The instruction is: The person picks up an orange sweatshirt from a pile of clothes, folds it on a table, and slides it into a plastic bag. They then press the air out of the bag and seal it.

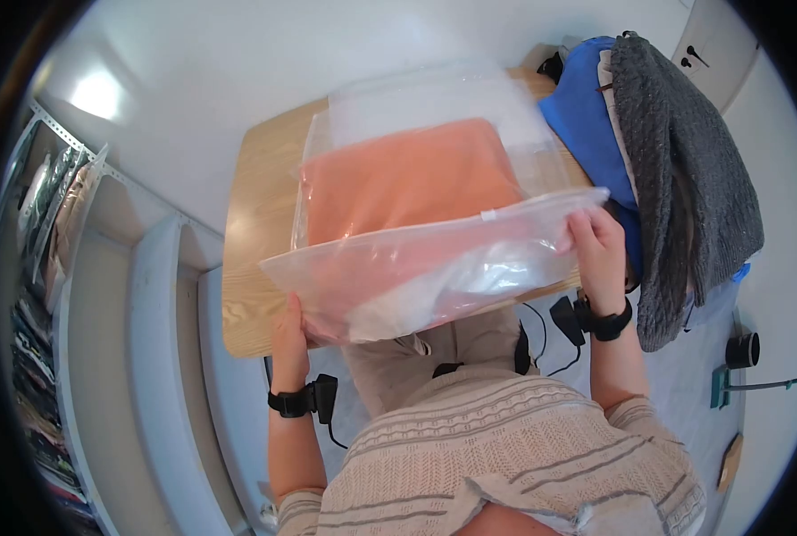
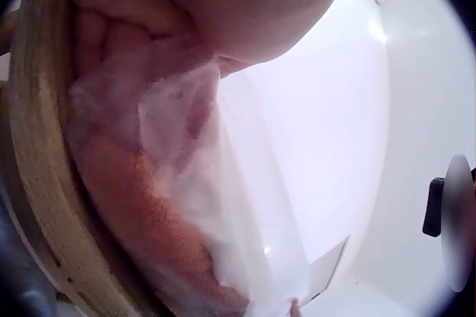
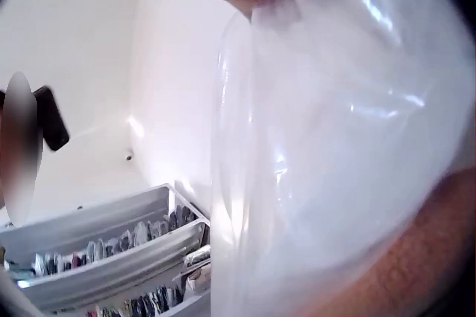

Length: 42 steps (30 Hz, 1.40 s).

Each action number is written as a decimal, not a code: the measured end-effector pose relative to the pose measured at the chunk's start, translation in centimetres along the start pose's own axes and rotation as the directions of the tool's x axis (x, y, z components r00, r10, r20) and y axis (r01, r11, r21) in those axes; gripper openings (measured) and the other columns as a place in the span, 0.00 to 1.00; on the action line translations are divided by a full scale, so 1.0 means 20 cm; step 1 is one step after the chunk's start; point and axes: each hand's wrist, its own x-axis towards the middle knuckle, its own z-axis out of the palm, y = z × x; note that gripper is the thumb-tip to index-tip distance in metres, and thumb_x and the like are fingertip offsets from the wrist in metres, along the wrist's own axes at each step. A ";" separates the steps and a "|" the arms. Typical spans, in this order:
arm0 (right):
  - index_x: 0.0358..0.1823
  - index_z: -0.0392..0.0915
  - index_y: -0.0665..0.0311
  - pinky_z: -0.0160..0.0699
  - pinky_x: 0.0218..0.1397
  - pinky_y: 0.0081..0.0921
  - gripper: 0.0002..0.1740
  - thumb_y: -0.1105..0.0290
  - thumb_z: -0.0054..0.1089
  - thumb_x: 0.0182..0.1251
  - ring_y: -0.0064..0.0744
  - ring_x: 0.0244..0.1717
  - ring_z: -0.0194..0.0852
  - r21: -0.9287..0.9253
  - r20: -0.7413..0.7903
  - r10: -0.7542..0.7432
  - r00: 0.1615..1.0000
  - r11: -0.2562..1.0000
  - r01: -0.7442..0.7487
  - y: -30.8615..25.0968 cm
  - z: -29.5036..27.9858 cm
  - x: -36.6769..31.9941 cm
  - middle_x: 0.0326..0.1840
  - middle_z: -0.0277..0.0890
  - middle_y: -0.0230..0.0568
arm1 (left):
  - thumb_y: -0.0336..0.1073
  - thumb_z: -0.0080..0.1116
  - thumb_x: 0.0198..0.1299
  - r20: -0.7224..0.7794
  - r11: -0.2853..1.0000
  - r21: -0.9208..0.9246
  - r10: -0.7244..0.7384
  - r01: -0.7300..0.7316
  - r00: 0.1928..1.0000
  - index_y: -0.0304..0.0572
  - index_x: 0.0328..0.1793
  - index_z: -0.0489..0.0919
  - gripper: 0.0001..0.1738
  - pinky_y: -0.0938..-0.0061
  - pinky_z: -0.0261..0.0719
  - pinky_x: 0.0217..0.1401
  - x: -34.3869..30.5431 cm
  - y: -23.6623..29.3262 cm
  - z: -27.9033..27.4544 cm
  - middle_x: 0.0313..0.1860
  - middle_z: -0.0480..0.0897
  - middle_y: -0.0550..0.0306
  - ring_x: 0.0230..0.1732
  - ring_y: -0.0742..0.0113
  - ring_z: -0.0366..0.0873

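Note:
A translucent zip bag (image 1: 452,259) with a folded orange garment (image 1: 407,174) in it lies on the wooden table (image 1: 255,196). Its near end, with the zip strip and a small white slider (image 1: 489,215), is raised toward the person's body. My left hand (image 1: 290,347) holds this end at its near left corner; in the left wrist view the fingers (image 2: 123,42) curl against the plastic. At the far right end of the zip strip, my right hand (image 1: 599,255) pinches the plastic between thumb and fingers. In the right wrist view the bag's film (image 3: 335,124) hangs below that pinch.
Another clear bag (image 1: 416,98) lies flat at the table's back. To the right hang a dark grey knitted garment (image 1: 684,179) and a blue one (image 1: 581,125). Shelves (image 1: 104,268) with bagged clothes stand at left. Cables (image 1: 546,335) run from the wrist cameras.

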 end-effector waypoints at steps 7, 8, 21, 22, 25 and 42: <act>0.44 0.75 0.71 0.70 0.35 0.20 0.14 0.64 0.55 0.71 0.22 0.30 0.71 -0.041 -0.083 0.146 0.986 0.988 -0.150 0.14 0.10 0.18 0.31 0.74 0.35 | 0.54 0.45 0.72 -0.139 0.996 -0.034 0.073 -0.078 0.988 0.31 0.55 0.77 0.28 0.77 0.76 0.39 0.02 0.01 0.04 0.46 0.81 0.56 0.40 0.72 0.78; 0.51 0.73 0.72 0.74 0.43 0.23 0.16 0.65 0.54 0.72 0.27 0.37 0.75 -0.058 -0.308 -0.075 0.949 0.997 0.059 0.10 0.13 0.13 0.36 0.76 0.38 | 0.53 0.45 0.72 -0.152 0.995 -0.040 0.083 -0.090 0.985 0.31 0.55 0.77 0.28 0.76 0.76 0.40 0.02 -0.01 0.04 0.46 0.81 0.56 0.40 0.72 0.78; 0.67 0.69 0.48 0.53 0.71 0.53 0.32 0.66 0.63 0.59 0.43 0.74 0.54 -0.532 0.644 -0.374 0.668 0.408 0.742 -0.06 0.60 -0.11 0.74 0.57 0.50 | 0.51 0.46 0.72 -0.186 0.988 -0.044 0.140 -0.150 0.973 0.31 0.54 0.76 0.26 0.70 0.73 0.51 -0.10 0.10 0.07 0.47 0.79 0.50 0.49 0.65 0.76; 0.67 0.69 0.49 0.53 0.71 0.53 0.31 0.66 0.63 0.59 0.44 0.75 0.54 -0.532 0.641 -0.375 0.669 0.411 0.740 -0.05 0.60 -0.09 0.74 0.57 0.50 | 0.49 0.47 0.71 -0.312 0.886 0.344 0.420 -0.310 0.852 0.32 0.57 0.74 0.25 0.67 0.71 0.56 -0.15 0.13 0.08 0.51 0.77 0.46 0.52 0.61 0.74; 0.66 0.69 0.49 0.52 0.72 0.53 0.30 0.65 0.62 0.60 0.43 0.75 0.55 -0.524 0.626 -0.374 0.684 0.447 0.725 0.00 0.61 -0.07 0.74 0.56 0.50 | 0.42 0.54 0.66 0.001 0.324 0.798 0.842 -0.508 0.539 0.35 0.65 0.69 0.26 0.57 0.62 0.68 -0.28 0.38 0.19 0.66 0.69 0.40 0.65 0.49 0.67; 0.64 0.73 0.41 0.48 0.72 0.56 0.25 0.55 0.58 0.65 0.51 0.74 0.54 -0.568 0.677 -0.195 0.709 0.473 0.673 0.15 0.41 0.15 0.73 0.60 0.45 | 0.57 0.52 0.63 0.791 -0.124 0.608 0.184 -0.784 0.584 0.56 0.76 0.63 0.37 0.33 0.49 0.72 0.27 0.39 0.50 0.78 0.53 0.43 0.78 0.40 0.47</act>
